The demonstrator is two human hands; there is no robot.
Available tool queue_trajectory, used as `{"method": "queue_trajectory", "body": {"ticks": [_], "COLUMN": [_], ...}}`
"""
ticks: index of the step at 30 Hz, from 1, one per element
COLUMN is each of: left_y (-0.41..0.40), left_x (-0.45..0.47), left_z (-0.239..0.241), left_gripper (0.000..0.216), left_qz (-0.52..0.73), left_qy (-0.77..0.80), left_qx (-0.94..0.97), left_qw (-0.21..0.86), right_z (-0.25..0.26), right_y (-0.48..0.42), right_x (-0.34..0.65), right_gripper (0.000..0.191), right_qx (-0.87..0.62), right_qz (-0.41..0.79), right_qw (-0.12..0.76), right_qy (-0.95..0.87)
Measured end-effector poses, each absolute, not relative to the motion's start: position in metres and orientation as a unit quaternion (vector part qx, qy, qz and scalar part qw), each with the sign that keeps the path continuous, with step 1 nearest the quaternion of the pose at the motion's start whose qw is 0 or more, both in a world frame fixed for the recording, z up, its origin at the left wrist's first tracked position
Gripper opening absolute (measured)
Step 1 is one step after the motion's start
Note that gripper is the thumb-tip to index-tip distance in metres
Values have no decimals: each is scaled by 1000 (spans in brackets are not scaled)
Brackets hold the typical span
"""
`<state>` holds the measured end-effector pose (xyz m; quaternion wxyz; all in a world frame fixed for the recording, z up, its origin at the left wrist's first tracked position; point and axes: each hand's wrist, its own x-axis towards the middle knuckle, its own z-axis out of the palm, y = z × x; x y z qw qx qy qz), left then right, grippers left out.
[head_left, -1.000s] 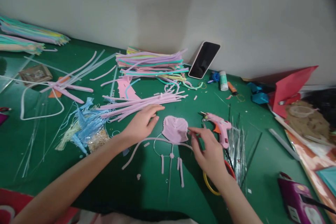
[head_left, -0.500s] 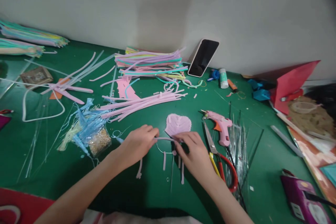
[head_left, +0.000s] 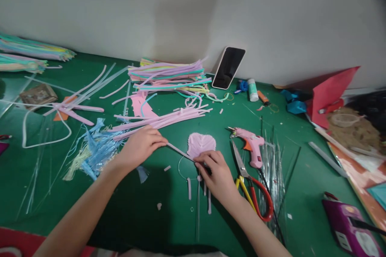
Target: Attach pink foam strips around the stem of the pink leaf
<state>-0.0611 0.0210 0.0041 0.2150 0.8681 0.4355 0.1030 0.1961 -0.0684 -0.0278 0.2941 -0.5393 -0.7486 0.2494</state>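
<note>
A thin lilac pipe cleaner stretches at a slant between my two hands. My left hand pinches its upper left end. At the lower right end, the fingers of my right hand are closed on it. A lilac heart-shaped piece made of pipe cleaner lies flat just beyond my right fingertips, which overlap its lower tip. Below, a thin clear loop and short lilac pipe cleaner pieces lie partly under my right hand.
Right of my right hand lie scissors and a pink glue gun, beside clear strips. Lilac pipe cleaners and a multicoloured bundle lie behind. Blue tassels sit under my left forearm. A phone leans on the wall.
My left hand has moved left and away from me, so a longer stretch of pipe cleaner shows, now slanting. The strand end hanging below my left hand is gone from there. The view has shifted slightly.
</note>
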Motion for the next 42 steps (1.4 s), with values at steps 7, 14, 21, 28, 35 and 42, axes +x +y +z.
{"method": "queue_trajectory", "body": {"ticks": [7, 14, 21, 28, 35, 42], "left_y": [35, 58, 45, 23, -11, -15], "left_x": [-94, -22, -22, -21, -1, -29], "left_z": [44, 33, 44, 57, 37, 34], "left_gripper": [30, 21, 27, 25, 28, 23], "left_qz": [89, 10, 39, 147, 169, 194], "left_qy": [527, 568, 592, 522, 354, 420], "left_qx": [833, 822, 805, 839, 887, 815], "left_qw": [143, 29, -6, 52, 243, 348], "right_z": [-28, -21, -7, -1, 12, 13], "right_y": [-60, -47, -62, -61, -56, -75], "right_x": [194, 183, 191, 182, 188, 243], "right_gripper": [16, 14, 13, 24, 31, 24], "right_qx": [-542, -543, -557, -570, -534, -603], "right_qz": [245, 214, 209, 408, 557, 473], "right_qw": [296, 284, 355, 406, 497, 545], "right_qy": [-748, -761, -721, -587, -398, -340]}}
